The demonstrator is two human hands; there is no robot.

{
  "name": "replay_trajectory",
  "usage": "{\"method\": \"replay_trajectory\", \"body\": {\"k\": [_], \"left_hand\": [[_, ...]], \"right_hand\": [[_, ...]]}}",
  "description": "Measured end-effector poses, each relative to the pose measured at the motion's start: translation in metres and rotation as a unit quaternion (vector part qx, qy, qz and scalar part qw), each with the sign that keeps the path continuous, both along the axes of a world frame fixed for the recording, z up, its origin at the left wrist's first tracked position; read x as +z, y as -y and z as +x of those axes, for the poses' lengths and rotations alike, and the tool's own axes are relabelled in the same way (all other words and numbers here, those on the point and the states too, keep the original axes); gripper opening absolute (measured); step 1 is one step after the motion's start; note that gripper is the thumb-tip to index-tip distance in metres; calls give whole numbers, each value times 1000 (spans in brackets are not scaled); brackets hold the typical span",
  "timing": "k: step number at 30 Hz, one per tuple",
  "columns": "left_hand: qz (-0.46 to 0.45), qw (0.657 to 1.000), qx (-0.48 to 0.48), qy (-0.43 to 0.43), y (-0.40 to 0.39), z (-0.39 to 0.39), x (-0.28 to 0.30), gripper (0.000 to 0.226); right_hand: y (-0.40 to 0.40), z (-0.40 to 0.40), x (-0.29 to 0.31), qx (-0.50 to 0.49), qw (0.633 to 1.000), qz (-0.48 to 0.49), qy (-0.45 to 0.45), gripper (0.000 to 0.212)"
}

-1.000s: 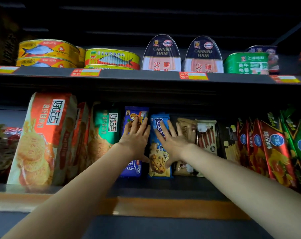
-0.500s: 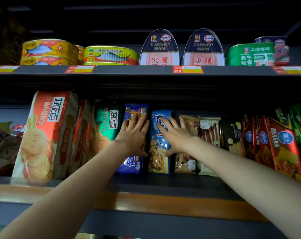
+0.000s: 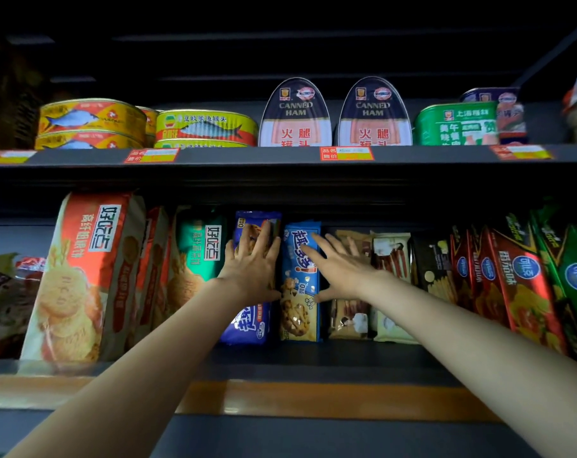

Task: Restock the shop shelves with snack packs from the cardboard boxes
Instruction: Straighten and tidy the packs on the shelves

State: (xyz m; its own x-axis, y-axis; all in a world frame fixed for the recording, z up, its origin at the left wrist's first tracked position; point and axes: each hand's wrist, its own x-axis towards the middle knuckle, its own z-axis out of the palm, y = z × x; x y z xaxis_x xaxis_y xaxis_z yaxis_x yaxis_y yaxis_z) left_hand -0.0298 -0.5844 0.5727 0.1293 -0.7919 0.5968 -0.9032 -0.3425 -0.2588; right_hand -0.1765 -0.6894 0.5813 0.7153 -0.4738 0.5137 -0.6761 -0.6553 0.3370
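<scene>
Two cookie packs stand upright side by side in the middle of the lower shelf (image 3: 313,361). My left hand (image 3: 252,262) lies flat with straight fingers against the dark blue cookie pack (image 3: 247,325). My right hand (image 3: 336,267) presses with spread fingers on the light blue cookie pack (image 3: 298,312) and the beige wafer packs (image 3: 350,320) beside it. Neither hand grips anything. No cardboard box is in view.
Large orange and green biscuit bags (image 3: 85,276) stand left of the cookies; red and green snack packs (image 3: 525,282) lean at the right. The upper shelf (image 3: 247,157) carries fish tins (image 3: 92,122), canned ham (image 3: 295,114) and a green tin (image 3: 455,123).
The view has shifted a little. Both hands stay flat on the same packs, with the fingers only slightly repositioned.
</scene>
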Motion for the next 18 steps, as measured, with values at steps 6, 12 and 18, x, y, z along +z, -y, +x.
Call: {"method": "replay_trajectory", "body": {"k": [6,12,18], "left_hand": [[-45,995,-28,-82,-5,5,-7,88],[-53,983,-48,-171,-11,18,-15,92],[-60,984,-38,-164,-17,20,-10,89]], "right_hand": [[-15,19,0,115,993,11,35,96],[-23,52,4,149,984,76,59,101],[-21,63,4,124,987,59,83,101]]}}
